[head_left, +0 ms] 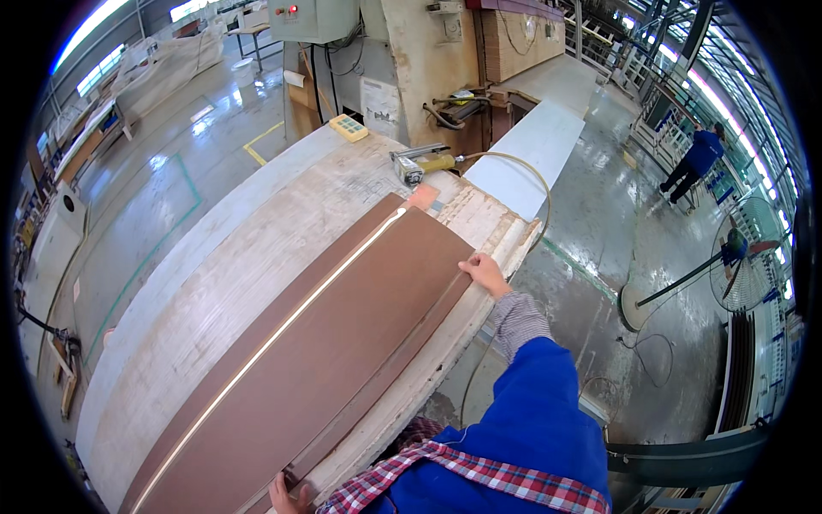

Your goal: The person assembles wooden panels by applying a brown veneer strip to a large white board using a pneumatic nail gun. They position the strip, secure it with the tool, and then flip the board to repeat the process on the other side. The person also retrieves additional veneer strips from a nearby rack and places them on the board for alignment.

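A long brown panel (pixel 342 317) lies slantwise on a wooden worktable (pixel 248 231), a pale line (pixel 274 347) running lengthwise near its far side. Along its near edge runs a narrow brown strip (pixel 398 355). My right hand (pixel 486 274) has its thumb and fingers closed on the strip's far right end. At the lower edge of the view, my left hand (pixel 289 497) grips the same strip near its other end; part of that hand is cut off. Beyond the panel's far end rest a nail gun (pixel 417 165) and a small orange piece (pixel 424 197).
A yellow calculator-like device (pixel 348 128) lies at the table's far edge. A hose (pixel 535 171) curves from the nail gun round the table corner. Behind stands a large machine (pixel 428 68). To the right are a standing fan (pixel 741 253) and a person in blue (pixel 700 158).
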{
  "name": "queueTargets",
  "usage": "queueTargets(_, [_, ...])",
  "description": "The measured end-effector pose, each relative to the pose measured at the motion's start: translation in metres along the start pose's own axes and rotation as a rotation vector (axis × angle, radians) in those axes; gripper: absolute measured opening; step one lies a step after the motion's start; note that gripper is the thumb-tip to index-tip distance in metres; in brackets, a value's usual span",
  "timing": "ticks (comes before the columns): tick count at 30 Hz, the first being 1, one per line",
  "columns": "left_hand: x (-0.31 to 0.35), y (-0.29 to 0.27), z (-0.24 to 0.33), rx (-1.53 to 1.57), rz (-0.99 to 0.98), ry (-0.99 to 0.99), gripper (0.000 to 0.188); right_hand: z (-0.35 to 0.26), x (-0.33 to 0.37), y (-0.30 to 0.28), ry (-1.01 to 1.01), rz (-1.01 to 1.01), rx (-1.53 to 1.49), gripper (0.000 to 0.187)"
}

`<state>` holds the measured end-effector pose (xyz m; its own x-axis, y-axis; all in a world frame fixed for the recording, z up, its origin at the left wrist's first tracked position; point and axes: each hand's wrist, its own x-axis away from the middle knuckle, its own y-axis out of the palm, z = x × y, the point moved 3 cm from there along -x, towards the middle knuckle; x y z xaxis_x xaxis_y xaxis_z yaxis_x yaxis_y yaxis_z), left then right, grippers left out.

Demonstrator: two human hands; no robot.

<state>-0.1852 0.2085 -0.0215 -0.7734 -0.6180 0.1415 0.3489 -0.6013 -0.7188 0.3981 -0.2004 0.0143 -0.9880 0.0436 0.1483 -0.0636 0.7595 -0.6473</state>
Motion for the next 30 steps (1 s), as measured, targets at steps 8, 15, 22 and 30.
queueTargets(8, [0.006,-0.106,-0.034,-0.751,-0.048,-0.047,0.050,-0.067,0.014,-0.045,-0.251,0.151,-0.373,0.046])
queueTargets(15, [-0.027,-0.148,0.060,-0.746,0.133,0.184,0.046,-0.080,-0.011,0.040,-0.439,0.534,0.245,0.050])
queueTargets(22, [-0.113,-0.151,0.066,-0.747,0.068,0.221,0.041,-0.131,-0.051,0.127,-0.494,0.126,0.342,0.059])
queueTargets(30, [-0.189,-0.152,0.045,-0.757,0.061,0.197,0.045,-0.133,-0.081,0.185,-0.445,0.101,0.326,0.060])
